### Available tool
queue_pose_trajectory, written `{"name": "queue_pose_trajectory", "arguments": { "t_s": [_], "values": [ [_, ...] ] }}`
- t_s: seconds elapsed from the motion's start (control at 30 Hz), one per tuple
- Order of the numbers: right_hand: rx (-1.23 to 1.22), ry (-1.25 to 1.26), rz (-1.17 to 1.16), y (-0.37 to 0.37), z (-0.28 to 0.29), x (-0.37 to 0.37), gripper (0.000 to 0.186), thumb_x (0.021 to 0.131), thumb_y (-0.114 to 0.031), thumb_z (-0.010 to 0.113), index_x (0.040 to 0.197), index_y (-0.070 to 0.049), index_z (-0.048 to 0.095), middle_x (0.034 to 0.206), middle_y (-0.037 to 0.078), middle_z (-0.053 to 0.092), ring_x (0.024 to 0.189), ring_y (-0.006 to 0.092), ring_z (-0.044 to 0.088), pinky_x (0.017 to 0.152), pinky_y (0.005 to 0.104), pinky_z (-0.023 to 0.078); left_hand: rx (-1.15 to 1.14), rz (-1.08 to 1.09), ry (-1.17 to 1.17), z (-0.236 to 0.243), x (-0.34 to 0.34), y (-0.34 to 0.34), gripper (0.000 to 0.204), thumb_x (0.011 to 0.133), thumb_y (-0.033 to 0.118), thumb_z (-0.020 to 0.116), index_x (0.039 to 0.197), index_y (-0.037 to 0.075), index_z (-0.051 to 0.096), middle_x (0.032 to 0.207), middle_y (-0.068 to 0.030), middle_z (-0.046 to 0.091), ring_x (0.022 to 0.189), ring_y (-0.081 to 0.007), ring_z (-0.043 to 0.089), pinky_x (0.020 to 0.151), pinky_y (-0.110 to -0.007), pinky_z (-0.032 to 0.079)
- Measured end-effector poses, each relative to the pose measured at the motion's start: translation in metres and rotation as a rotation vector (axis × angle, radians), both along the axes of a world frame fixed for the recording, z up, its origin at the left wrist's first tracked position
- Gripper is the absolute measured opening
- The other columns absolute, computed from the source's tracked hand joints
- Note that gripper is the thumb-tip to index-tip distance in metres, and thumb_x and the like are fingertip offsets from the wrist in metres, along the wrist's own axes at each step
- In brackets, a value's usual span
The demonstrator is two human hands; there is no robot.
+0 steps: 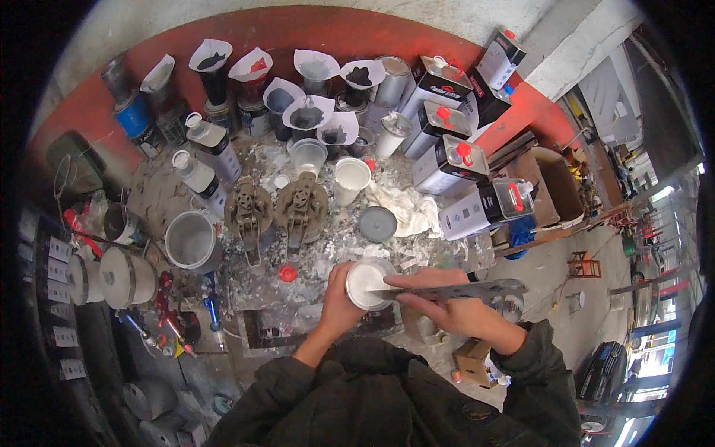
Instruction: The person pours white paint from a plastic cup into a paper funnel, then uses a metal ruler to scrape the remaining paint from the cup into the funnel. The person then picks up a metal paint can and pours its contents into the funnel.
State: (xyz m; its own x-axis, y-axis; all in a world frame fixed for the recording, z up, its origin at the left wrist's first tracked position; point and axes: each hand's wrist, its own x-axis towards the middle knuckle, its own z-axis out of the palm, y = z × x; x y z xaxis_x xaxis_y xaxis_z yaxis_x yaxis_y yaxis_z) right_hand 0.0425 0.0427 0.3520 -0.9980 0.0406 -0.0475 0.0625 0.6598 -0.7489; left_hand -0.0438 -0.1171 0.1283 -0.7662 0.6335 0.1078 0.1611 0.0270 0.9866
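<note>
My left hand point(339, 300) is wrapped around a translucent, round plastic cup point(370, 307) of white liquid point(362, 277), close before my body at the near side of the paint-spattered bench point(249, 285). My right hand point(454, 304) grips a long, flat, grey metal strip point(484, 289), its tip inside the rim; how deep, I can't tell. I'd best keep the cup level and sweep slowly along its wall, so nothing slops over.
</note>
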Motion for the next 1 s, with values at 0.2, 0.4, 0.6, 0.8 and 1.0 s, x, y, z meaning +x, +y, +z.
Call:
{"name": "queue_pose_trajectory", "arguments": {
  "t_s": [0.2, 0.4, 0.6, 0.8, 1.0],
  "values": [
    [0.084, 0.128, -0.045, 0.001, 0.025, -0.01, 0.035, 0.092, -0.009, 0.075, 0.127, -0.011, 0.073, 0.084, 0.012, 0.07, 0.068, 0.0222, 0.063, 0.065, 0.0341, 0.05, 0.008, 0.024, 0.036, -0.002, 0.004, -0.004, 0.074, 0.065, 0.002, 0.089, 0.131, 0.003, 0.054, 0.128, -0.0128, 0.058, 0.121, -0.0286, 0.058, 0.105, -0.037, 0.045],
    [0.123, 0.062, -0.018, 0.001, -0.01, 0.004, 0.038, 0.092, -0.011, 0.075, 0.13, -0.012, 0.071, 0.083, 0.013, 0.067, 0.069, 0.0258, 0.062, 0.065, 0.0364, 0.049, 0.066, -0.014, -0.155, 0.008, 0.006, 0.003, 0.075, 0.071, 0.01, 0.091, 0.134, 0.004, 0.05, 0.129, -0.0166, 0.063, 0.122, -0.0309, 0.062, 0.1, -0.04, 0.05],
    [-0.094, 0.134, -0.308, -0.017, -0.005, 0.017, 0.03, 0.099, -0.011, 0.068, 0.129, -0.004, 0.068, 0.095, 0.01, 0.072, 0.077, 0.0176, 0.065, 0.069, 0.0327, 0.051, 0.026, 0.037, -0.119, -0.001, 0.015, 0.005, 0.074, 0.072, 0.008, 0.091, 0.132, 0.004, 0.049, 0.125, -0.0113, 0.065, 0.117, -0.0217, 0.064, 0.1, -0.037, 0.05],
    [0.112, 0.244, -0.279, 0.003, -0.017, 0.012, 0.03, 0.101, -0.011, 0.066, 0.131, -0.006, 0.066, 0.079, -0.003, 0.061, 0.067, 0.0061, 0.052, 0.06, 0.024, 0.041, 0.063, -0.019, -0.135, -0.001, 0.018, 0.001, 0.082, 0.066, 0.012, 0.094, 0.135, 0.004, 0.051, 0.129, -0.0163, 0.061, 0.123, -0.0311, 0.061, 0.103, -0.04, 0.048],
    [-0.028, 0.165, -0.153, -0.005, -0.033, 0.014, 0.032, 0.099, -0.01, 0.07, 0.13, -0.004, 0.067, 0.093, 0.006, 0.073, 0.08, 0.0095, 0.065, 0.073, 0.0268, 0.052, 0.069, -0.098, -0.14, 0.016, 0.019, 0.001, 0.08, 0.066, 0.013, 0.094, 0.135, 0.006, 0.053, 0.131, -0.0149, 0.06, 0.124, -0.0316, 0.059, 0.104, -0.041, 0.048]
  ]
}}
